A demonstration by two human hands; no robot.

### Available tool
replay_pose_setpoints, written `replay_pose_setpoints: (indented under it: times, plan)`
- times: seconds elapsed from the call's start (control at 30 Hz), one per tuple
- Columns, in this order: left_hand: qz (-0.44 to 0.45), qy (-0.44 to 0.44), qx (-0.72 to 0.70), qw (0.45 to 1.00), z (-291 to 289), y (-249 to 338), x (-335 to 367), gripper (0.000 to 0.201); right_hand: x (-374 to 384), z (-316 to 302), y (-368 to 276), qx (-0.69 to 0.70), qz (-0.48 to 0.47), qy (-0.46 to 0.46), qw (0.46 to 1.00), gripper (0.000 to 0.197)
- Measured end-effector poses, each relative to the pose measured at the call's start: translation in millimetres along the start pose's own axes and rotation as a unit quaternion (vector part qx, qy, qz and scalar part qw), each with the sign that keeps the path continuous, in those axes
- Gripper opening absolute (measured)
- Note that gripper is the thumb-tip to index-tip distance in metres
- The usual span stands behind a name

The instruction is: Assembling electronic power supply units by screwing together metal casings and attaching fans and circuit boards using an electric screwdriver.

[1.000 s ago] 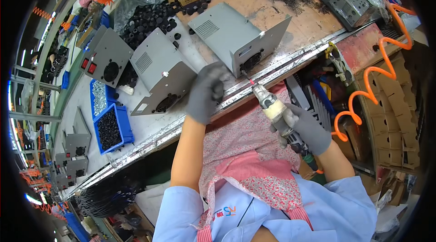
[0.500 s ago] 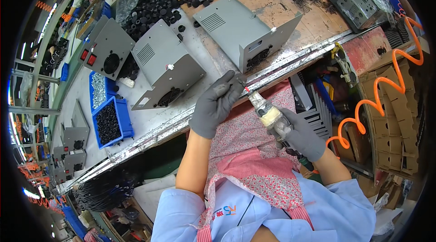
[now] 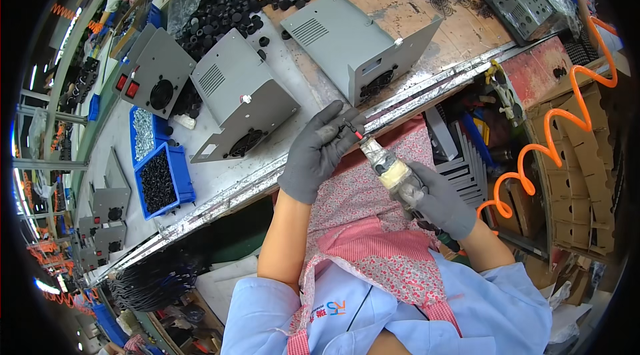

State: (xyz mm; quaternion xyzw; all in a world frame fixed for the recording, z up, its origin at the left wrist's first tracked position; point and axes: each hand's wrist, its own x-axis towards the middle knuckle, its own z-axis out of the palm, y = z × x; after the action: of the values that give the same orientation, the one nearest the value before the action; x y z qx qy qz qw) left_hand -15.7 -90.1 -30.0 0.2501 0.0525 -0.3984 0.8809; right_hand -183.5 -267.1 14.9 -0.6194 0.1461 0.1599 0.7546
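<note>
My right hand (image 3: 443,200), in a grey glove, is wrapped around a pneumatic screwdriver (image 3: 392,172) bound with whitish and yellowish tape. Its red-marked bit (image 3: 359,134) points up and left at the fingers of my gloved left hand (image 3: 315,158). Small dark pieces that look like black screws (image 3: 344,127) lie among those fingertips, held near the bit; their exact number is unclear. Just beyond my hands stands a grey sheet-metal housing (image 3: 343,38) with a black fan grille. To its left is a second grey housing (image 3: 237,92).
Blue bins hold black screws (image 3: 158,182) and silver screws (image 3: 143,132). Black round caps (image 3: 223,18) are heaped behind the housings. The workbench's metal edge (image 3: 427,92) runs below them. An orange coiled air hose (image 3: 550,135) hangs at the right beside cardboard (image 3: 580,182).
My left fingers have spread slightly, showing the small dark pieces more clearly. The screwdriver has shifted slightly down and left. The housings stay in place on the bench.
</note>
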Motion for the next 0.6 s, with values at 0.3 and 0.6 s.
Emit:
replay_pose_setpoints:
  times: [0.3,0.6]
  plan:
    - [0.004,0.008,-0.009,1.0,-23.5,-2.7,2.9,0.037,-2.7,1.5,-0.2,-0.002,0.01,-0.002,1.0,0.051]
    - [0.016,-0.004,0.032,0.999,-7.1,-4.2,7.4,0.041,0.0,7.0,-1.7,-0.003,0.028,0.002,1.0,0.048]
